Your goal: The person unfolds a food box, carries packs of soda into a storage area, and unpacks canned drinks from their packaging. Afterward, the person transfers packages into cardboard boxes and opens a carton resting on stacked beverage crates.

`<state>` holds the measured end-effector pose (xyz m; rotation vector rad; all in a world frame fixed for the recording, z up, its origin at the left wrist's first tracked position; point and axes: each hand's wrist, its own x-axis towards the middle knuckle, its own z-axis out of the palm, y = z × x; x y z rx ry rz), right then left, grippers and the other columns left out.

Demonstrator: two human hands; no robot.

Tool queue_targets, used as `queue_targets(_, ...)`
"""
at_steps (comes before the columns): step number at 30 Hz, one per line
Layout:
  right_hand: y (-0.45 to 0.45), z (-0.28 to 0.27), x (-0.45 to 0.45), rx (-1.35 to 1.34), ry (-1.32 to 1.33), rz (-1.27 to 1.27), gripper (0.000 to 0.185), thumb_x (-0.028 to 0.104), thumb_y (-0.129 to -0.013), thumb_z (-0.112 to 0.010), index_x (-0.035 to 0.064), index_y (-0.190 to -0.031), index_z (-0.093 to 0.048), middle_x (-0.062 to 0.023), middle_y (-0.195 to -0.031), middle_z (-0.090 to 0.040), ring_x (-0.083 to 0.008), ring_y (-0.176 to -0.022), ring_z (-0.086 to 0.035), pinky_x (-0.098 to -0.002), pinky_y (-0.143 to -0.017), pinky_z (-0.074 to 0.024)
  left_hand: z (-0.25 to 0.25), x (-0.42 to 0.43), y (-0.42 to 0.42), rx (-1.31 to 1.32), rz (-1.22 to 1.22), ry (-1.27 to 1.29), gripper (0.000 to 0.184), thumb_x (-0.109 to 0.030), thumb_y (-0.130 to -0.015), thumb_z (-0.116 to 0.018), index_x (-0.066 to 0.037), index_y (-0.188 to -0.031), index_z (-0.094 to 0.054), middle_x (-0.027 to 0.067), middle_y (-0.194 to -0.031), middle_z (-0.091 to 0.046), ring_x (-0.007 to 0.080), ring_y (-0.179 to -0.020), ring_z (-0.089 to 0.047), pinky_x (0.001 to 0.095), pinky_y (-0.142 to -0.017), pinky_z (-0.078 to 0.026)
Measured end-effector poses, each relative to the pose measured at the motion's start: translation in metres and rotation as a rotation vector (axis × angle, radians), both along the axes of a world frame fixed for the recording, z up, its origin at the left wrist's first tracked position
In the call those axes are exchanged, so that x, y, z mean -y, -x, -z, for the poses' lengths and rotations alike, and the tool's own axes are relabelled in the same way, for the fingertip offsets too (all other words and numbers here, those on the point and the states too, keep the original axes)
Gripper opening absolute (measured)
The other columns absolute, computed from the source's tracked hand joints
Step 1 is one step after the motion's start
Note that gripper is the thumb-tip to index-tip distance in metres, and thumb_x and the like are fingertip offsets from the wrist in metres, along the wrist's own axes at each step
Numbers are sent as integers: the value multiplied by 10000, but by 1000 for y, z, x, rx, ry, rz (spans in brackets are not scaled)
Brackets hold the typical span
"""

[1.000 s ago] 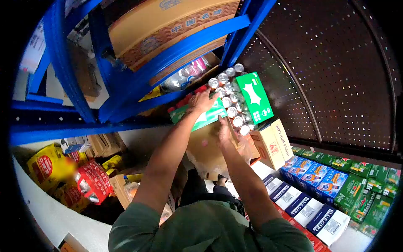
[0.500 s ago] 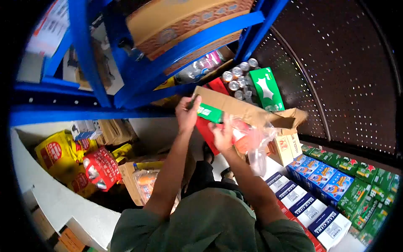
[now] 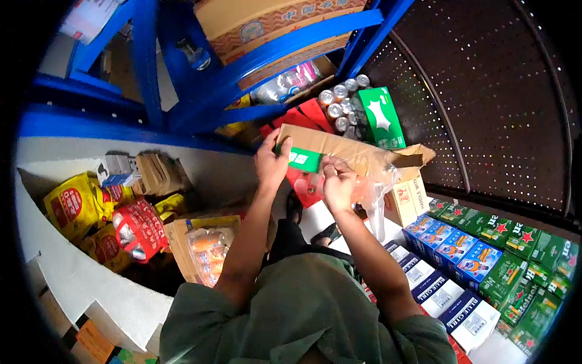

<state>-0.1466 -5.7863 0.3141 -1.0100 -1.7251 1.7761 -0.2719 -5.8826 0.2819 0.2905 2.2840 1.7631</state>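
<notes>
My left hand point(image 3: 273, 162) is closed round the left end of an opened cardboard carton point(image 3: 339, 144), brown inside with a green printed panel point(image 3: 305, 160). At the right end of that panel, my right hand point(image 3: 338, 185) has its fingers closed on the carton's near edge. Clear plastic film point(image 3: 377, 209) hangs from the carton beside my right hand. Whether the fingers also pinch this film, I cannot tell. Reddish contents show blurred through the film. Below the carton lies a red pack point(image 3: 305, 189), partly covered by my hands.
Blue shelving point(image 3: 242, 64) stands ahead on the left. Drink cans point(image 3: 334, 110) and a green box point(image 3: 382, 118) sit beyond the carton. Boxed beer point(image 3: 467, 321) lines the right side. Yellow bags point(image 3: 73, 206), a red bag point(image 3: 139, 229) and an open box of orange bottles point(image 3: 207, 252) lie left.
My right hand has shifted slightly right along the carton's near edge, and its fingers have drawn together. My left hand keeps its hold. The view has turned a little.
</notes>
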Motion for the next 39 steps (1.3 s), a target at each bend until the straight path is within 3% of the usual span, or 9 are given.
queue_targets(5, -5, -43, 0, 159, 467, 129, 123, 61, -872, -584, -30, -912, -656, -78, -825, -638, -140, -719, -580, -251, -675, -468, -28, 7, -12, -377, 81, 200, 416, -102, -837, -630, -50, -1235, -522, 174, -1176, -562, 296, -1076, -555, 358, -897, -451)
queue_targets(10, -5, -39, -8, 75, 577, 64, 171, 75, -868, -528, -32, -936, -644, -98, -803, -653, -139, -674, -582, -260, -608, -481, -54, 13, -18, -674, 508, 122, 442, -183, -605, -738, -55, -962, -511, 163, -1227, -483, 430, -1206, -403, 552, -1032, -266)
queue_targets(14, -6, -37, -6, 68, 521, -16, 202, 109, -865, -527, -31, -941, -651, -100, -815, -659, -137, -693, -585, -262, -595, -470, -59, -2, -42, -646, 273, 428, 379, -172, -592, -737, -76, -863, -490, 148, -1249, -477, 487, -1215, -359, 594, -1017, -260)
queue_targets(19, -10, -17, -19, 297, 362, -184, 304, 65, -790, -483, -20, -1018, -665, -104, -905, -676, -162, -739, -595, -282, -661, -489, -44, -3, -31, -725, 250, 291, 242, -127, -656, -697, -56, -717, -473, 153, -1227, -523, 461, -1215, -394, 586, -1006, -282)
queue_targets(23, -15, -20, -6, -45, -66, -386, 415, 9, -757, -427, 5, -1119, -630, -122, -1039, -645, -166, -796, -591, -282, -669, -496, -39, 5, -20, -817, 308, 244, 221, -121, -687, -686, -45, -725, -483, 167, -1237, -525, 444, -1199, -422, 551, -1007, -305)
queue_targets(29, -18, 5, -2, 207, -235, -405, 356, 40, -697, -573, 33, -1042, -487, -105, -897, -589, -223, -791, -583, -381, -654, -473, -40, 7, -12, -613, 393, 208, 260, -168, -692, -731, -36, -766, -518, 177, -1256, -473, 429, -1179, -442, 504, -1004, -349)
queue_targets(31, -22, 43, -8, 94, -745, -459, 428, 81, -725, -615, 47, -1125, -469, -145, -1014, -588, -298, -862, -599, -426, -701, -486, -43, 7, -10, -560, 380, 171, 286, -177, -680, -749, -33, -751, -513, 179, -1244, -480, 409, -1147, -476, 479, -966, -389)
queue_targets(35, -12, 24, -4, 97, -576, -435, 559, 230, -692, -743, 27, -1120, -447, -165, -840, -573, -273, -717, -561, -388, -632, -468, -45, 6, 8, -708, 310, 93, 310, -167, -658, -780, -36, -694, -501, 187, -1166, -544, 339, -941, -600, 411, -777, -491)
queue_targets(39, 12, 7, -4, 309, -657, -397, 857, 400, -600, -824, -38, -1184, -375, -336, -1153, -408, -467, -1068, -430, -514, -930, -370, -47, -1, 23, -678, 412, -2, 342, -139, -656, -781, -26, -602, -464, 181, -1039, -604, 307, -884, -619, 382, -734, -496)
